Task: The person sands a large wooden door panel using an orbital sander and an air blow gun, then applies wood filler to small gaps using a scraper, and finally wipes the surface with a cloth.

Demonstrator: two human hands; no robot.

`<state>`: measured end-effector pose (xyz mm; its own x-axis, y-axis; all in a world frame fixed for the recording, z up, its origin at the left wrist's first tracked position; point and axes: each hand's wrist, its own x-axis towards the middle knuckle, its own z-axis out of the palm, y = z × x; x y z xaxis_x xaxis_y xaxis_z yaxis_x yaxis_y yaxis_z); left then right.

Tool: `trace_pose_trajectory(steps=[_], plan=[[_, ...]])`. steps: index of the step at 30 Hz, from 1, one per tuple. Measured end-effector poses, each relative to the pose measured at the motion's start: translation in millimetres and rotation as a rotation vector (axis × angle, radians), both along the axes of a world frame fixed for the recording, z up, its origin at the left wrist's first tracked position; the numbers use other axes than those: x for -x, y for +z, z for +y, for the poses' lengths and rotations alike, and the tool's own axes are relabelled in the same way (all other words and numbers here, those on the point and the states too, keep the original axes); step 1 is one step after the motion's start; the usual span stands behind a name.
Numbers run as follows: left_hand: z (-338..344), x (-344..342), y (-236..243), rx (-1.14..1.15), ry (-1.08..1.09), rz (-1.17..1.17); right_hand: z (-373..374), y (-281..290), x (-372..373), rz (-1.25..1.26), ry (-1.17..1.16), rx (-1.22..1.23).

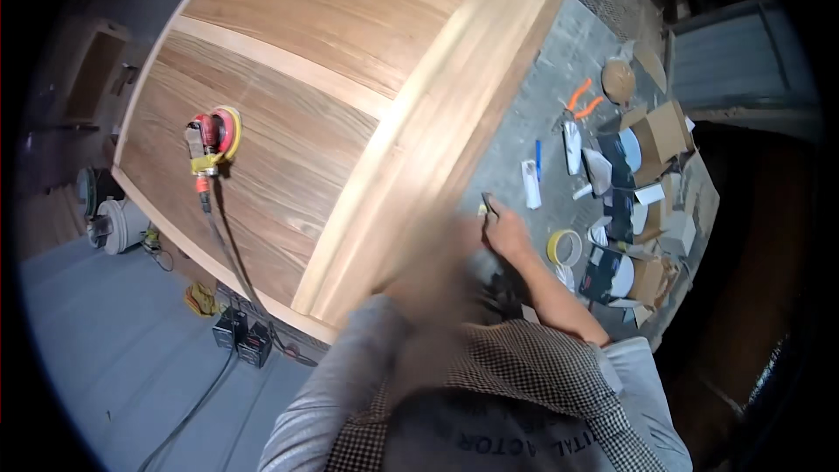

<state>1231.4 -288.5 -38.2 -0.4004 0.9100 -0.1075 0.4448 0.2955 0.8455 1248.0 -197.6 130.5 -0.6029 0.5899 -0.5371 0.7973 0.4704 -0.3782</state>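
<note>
My left hand [428, 264] is smeared by motion above the near end of a pale wooden rail [411, 153], so its fingers cannot be made out. Just to its right, my right hand [509, 234] is closed around a small dark object [489, 204] whose kind I cannot tell. The rail edges a large panelled wooden piece [288, 122], like a door. On its left part rests a red and yellow orbital sander [210, 135] with a pink pad, a hose [229, 253] trailing off the near edge.
On the grey tabletop [502, 153] to the right lie orange-handled pliers [584, 98], a blue pen [538, 160], a white tube [530, 184] and a roll of yellow tape [565, 248]. Opened cardboard boxes [660, 140] with discs line its far right. A white bucket [127, 225] stands at left.
</note>
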Motion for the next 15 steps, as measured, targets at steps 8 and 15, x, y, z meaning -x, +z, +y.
trace_pose_trajectory(steps=[8, 15], plan=[[3, 6, 28, 0.017, 0.11, -0.296, -2, 3, 4, -0.017, 0.032, -0.048], [-36, 21, 60, -0.153, 0.17, -0.061, 12, -3, -39, 0.016, -0.149, -0.038]])
